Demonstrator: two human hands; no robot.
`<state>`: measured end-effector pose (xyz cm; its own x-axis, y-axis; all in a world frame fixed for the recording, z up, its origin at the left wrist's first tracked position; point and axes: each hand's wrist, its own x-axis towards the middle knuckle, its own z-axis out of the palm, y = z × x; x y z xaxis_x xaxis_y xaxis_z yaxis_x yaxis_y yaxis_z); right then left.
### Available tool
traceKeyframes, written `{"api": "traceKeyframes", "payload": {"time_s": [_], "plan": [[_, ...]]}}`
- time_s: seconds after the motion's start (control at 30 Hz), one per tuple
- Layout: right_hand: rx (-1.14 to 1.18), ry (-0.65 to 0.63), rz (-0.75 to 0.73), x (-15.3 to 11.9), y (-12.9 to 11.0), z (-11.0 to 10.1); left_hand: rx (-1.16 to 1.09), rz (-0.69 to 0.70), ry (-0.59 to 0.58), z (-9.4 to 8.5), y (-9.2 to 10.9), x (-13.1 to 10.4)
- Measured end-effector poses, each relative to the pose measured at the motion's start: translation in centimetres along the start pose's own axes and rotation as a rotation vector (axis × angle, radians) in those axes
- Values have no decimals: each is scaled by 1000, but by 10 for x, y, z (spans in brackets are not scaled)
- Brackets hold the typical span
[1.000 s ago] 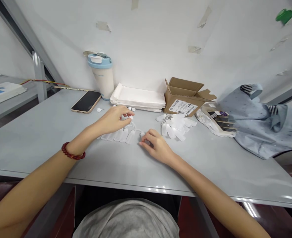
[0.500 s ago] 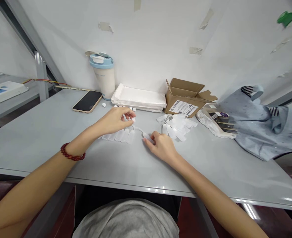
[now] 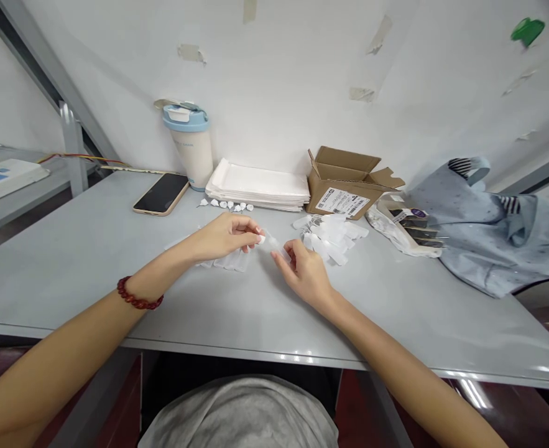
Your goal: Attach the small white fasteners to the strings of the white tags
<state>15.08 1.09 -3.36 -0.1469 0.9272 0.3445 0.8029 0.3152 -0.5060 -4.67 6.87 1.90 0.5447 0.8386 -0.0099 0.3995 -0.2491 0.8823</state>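
Note:
My left hand (image 3: 222, 238) pinches a small white cap (image 3: 261, 239) between thumb and fingers. A small translucent squeeze bottle (image 3: 275, 243) is gripped in my right hand (image 3: 308, 272), its narrow end pointing up and left at the cap. The two lie very close; whether they touch is unclear. Under and beside my left hand, partly hidden, is a row of similar translucent bottles (image 3: 230, 261). A loose pile of translucent bottles (image 3: 332, 236) lies just beyond my right hand. Several small white caps (image 3: 230, 205) sit in a line behind my left hand.
At the back stand a cup with a blue lid (image 3: 191, 149), a stack of white envelopes (image 3: 260, 183) and an open cardboard box (image 3: 344, 193). A phone (image 3: 161, 194) lies at left. On the right are a plastic-wrapped tray (image 3: 405, 233) and light blue cloth (image 3: 479, 230).
My left hand has moved slightly right and down with the cap, closer to the bottle. The bottle in my right hand is lifted a little. The line of caps shows more fully.

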Motion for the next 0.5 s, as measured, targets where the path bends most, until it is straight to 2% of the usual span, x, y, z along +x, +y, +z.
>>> {"api": "traceKeyframes", "payload": {"time_s": [0.37,0.5], "plan": [[-105,248,-286,-3,8,8,-42,-33,-60,2,-2,1],[-166,341,-412,0,9,6,-164,-67,-98,2,-3,0]]}}
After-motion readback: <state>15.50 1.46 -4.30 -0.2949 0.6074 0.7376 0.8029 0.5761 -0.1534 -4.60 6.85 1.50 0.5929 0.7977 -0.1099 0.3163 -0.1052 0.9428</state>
